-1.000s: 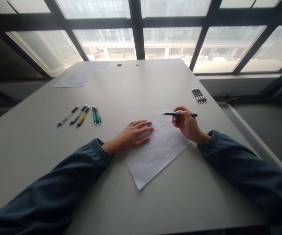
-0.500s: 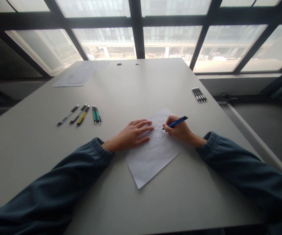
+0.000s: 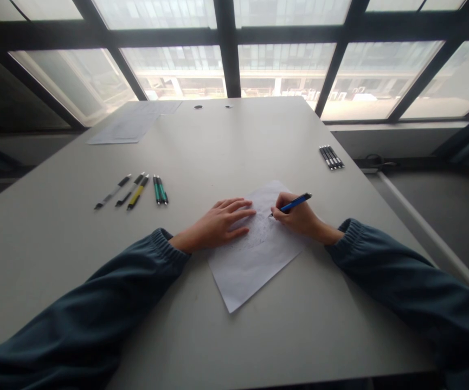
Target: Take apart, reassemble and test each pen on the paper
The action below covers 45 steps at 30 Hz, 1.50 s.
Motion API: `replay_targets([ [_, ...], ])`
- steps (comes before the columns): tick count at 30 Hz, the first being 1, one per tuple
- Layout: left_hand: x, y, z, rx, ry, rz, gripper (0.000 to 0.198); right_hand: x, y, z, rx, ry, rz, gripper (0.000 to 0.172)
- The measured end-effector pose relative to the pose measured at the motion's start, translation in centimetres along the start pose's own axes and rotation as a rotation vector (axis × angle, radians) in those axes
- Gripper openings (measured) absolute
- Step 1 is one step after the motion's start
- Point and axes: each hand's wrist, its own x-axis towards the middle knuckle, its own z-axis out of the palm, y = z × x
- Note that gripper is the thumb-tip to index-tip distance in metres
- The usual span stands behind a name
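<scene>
A white sheet of paper (image 3: pixel 250 260) with a faint pencilled drawing lies turned at an angle on the grey table (image 3: pixel 234 146). My left hand (image 3: pixel 218 223) rests flat on the sheet's left part, fingers stretched out. My right hand (image 3: pixel 297 218) grips a blue pen (image 3: pixel 295 203) in a writing hold, its tip touching the paper near the drawing. Both arms wear dark blue sleeves.
Several pens (image 3: pixel 136 190) lie in a row on the table to the left. A bundle of black pens (image 3: pixel 331 157) sits near the right edge. Loose sheets (image 3: pixel 128 127) lie at the far left corner. Large windows stand behind the table.
My right hand has turned the pen from lying level above the sheet to a writing slant and brought its tip down onto the paper. The left hand has stayed put.
</scene>
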Motion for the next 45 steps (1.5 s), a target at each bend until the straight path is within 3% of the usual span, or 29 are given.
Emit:
replay_targets([
  [4,0.0,0.0,-0.1,-0.003,0.001,0.002,0.05,-0.1,0.0,0.0,0.006,0.063,0.013,0.023],
  [11,-0.2,-0.2,-0.1,-0.022,0.01,0.048,0.047,0.1,-0.2,-0.6,0.101,0.305,0.017,0.022],
  [15,-0.2,-0.1,-0.4,-0.028,0.132,0.061,0.039,0.1,-0.5,-0.6,0.364,0.169,0.055,0.015],
  [19,0.2,0.5,-0.8,-0.129,0.385,-0.063,0.027,0.0,-1.2,-0.6,0.54,0.084,0.016,0.013],
  [22,1.0,1.5,-0.9,-0.326,0.505,-0.175,0.032,-0.2,-1.9,-0.7,0.544,0.055,0.014,0.014],
  [27,2.3,3.2,-0.2,-0.774,0.487,-0.351,0.039,-0.6,-3.0,-0.7,0.558,-0.084,0.061,0.026],
  [30,2.3,3.5,0.1,-0.902,0.535,-0.4,0.036,-0.5,-3.0,-0.7,0.6,-0.079,0.122,0.035],
  [37,1.8,2.8,-0.1,-0.968,0.691,-0.476,0.038,0.2,-1.9,-1.6,0.821,-0.033,0.363,0.054],
  [45,1.6,2.5,0.2,-0.963,0.723,-0.482,0.034,0.1,-1.0,-1.6,0.91,-0.067,0.35,0.037],
])
